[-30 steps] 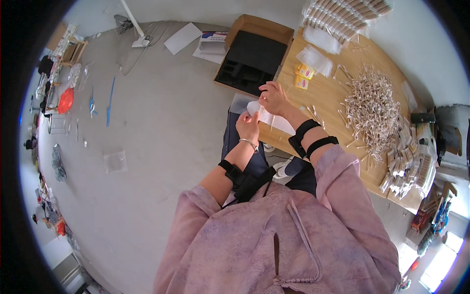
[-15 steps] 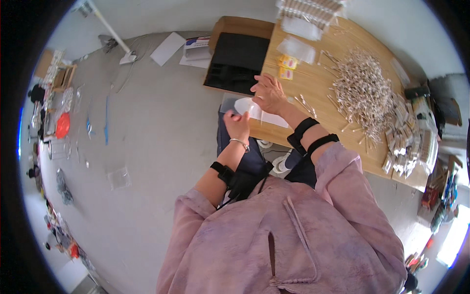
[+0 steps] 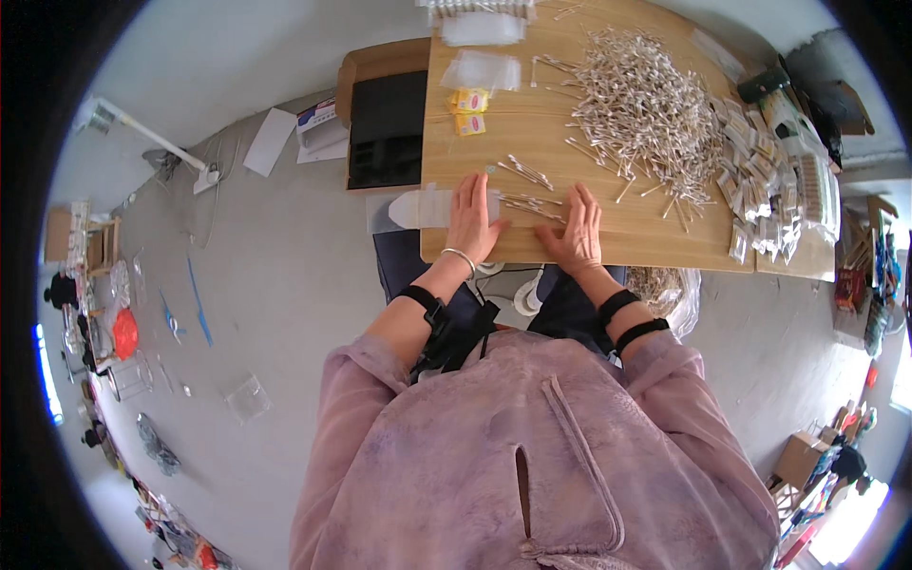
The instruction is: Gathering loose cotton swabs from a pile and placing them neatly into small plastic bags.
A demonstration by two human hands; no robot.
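Near the front edge of the wooden table [image 3: 646, 242], my left hand [image 3: 472, 220] rests with its fingers stretched out. My right hand [image 3: 576, 231] lies opposite it, fingers also extended. Between the two is a small bunch of cotton swabs [image 3: 530, 204], roughly crosswise, with its ends close to both hands. Another few loose swabs [image 3: 525, 172] sit just beyond. Left of my left hand, a white, round-ended sheet [image 3: 408, 210] on clear plastic juts past the table's left edge.
A big heap of cotton swabs [image 3: 651, 104] covers the table's far right-centre, with packed swabs [image 3: 765, 190] piled beyond it. Yellow packets [image 3: 470, 123] and clear plastic bags [image 3: 482, 71] lie far left. A cardboard box with a black panel [image 3: 388, 128] stands beside the table.
My view has shifted toward the table. Both hands have moved right, away from the white sheet, and come down around the small bunch of swabs.
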